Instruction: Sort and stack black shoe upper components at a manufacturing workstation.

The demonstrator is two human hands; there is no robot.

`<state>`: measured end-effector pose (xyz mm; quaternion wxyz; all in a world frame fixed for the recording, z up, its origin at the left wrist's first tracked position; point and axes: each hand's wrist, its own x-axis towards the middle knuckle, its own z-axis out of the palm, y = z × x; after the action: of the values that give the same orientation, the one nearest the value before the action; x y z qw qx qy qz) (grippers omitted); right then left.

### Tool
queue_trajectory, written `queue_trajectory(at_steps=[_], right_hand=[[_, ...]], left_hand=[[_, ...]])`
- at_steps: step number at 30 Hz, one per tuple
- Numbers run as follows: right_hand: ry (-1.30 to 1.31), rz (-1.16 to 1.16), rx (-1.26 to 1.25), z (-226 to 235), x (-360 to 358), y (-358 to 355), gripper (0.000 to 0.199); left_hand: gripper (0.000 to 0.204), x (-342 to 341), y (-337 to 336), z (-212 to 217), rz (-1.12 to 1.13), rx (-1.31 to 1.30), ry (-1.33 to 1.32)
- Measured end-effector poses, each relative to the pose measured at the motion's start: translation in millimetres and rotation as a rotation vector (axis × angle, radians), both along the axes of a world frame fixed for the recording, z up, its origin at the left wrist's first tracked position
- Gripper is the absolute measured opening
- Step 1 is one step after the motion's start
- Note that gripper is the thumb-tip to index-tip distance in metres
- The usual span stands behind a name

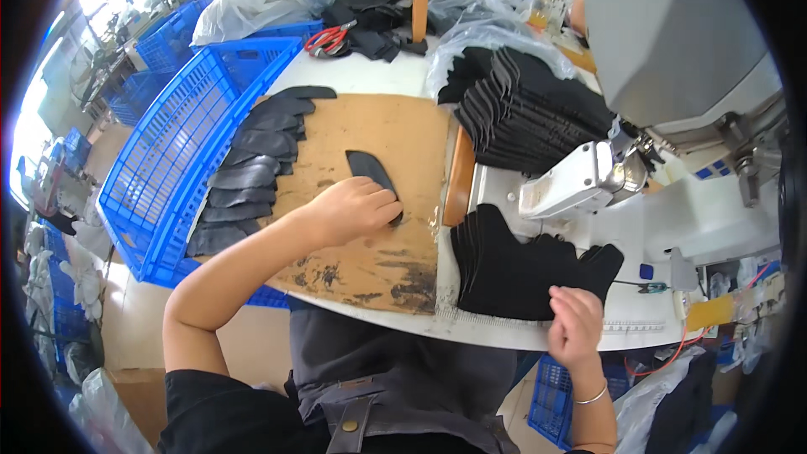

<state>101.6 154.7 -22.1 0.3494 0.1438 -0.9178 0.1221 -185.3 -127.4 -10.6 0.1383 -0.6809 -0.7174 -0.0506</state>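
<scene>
My left hand (pixel 361 206) is over a brown cardboard sheet (pixel 387 126), fingers bent and closed on a black curved leaf-shaped piece (pixel 370 166) of smooth, leather-like material. Part of that piece is hidden under the fingers. Along the cardboard's left side lies an overlapping row of similar dark pieces (pixel 252 172). My right hand (pixel 576 324) is curled at the table's front edge, beside a stack of black cut fabric pieces (pixel 530 273). Its fingers are drawn together, and whatever they may hold is hidden. A bracelet circles the right wrist.
A blue plastic crate (pixel 185 126) stands left of the cardboard. On the right rises a sewing machine (pixel 580 176), with a taller stack of black fabric pieces (pixel 530 109) behind. Red-handled scissors (pixel 329 39) lie at the back. A ruler strip (pixel 630 327) runs along the front edge.
</scene>
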Motion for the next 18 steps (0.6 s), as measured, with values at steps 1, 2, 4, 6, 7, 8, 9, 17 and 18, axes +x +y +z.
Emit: queue_trajectory(at_steps=[1, 2, 4, 6, 7, 8, 9, 17, 18], right_hand=[[-0.002, 0.017, -0.008, 3, -6, -5, 0.037], [-0.035, 0.028, -0.009, 7, -13, -10, 0.037], [-0.128, 0.049, -0.054, 20, -29, -18, 0.044], [-0.248, 0.073, -0.204, 41, -52, -38, 0.056], [-0.309, 0.095, -0.312, 51, -64, -50, 0.063], [-0.428, 0.179, -0.448, 58, -71, -58, 0.074], [-0.477, 0.257, -0.656, 60, -78, -67, 0.070], [-0.657, 0.054, -1.132, 48, -56, -47, 0.022], [-0.657, -0.006, -1.094, 51, -55, -45, 0.022]], left_hand=[[0.024, 0, 0, 1, -0.011, 0.020, 0.011], [0.022, 1, -1, -1, 0.052, 0.174, -0.122], [0.012, 11, 5, 4, 0.171, 0.403, -0.424], [0.011, 40, 13, 31, 0.198, 0.432, -0.815], [0.011, 53, 16, 40, 0.249, 0.437, -1.214], [0.012, 63, 20, 45, 0.165, 0.451, -1.336], [0.013, 72, 25, 49, 0.081, 0.464, -1.459], [0.014, 84, 48, 58, 0.063, 0.363, -1.429], [0.015, 82, 52, 50, 0.022, 0.404, -1.386]])
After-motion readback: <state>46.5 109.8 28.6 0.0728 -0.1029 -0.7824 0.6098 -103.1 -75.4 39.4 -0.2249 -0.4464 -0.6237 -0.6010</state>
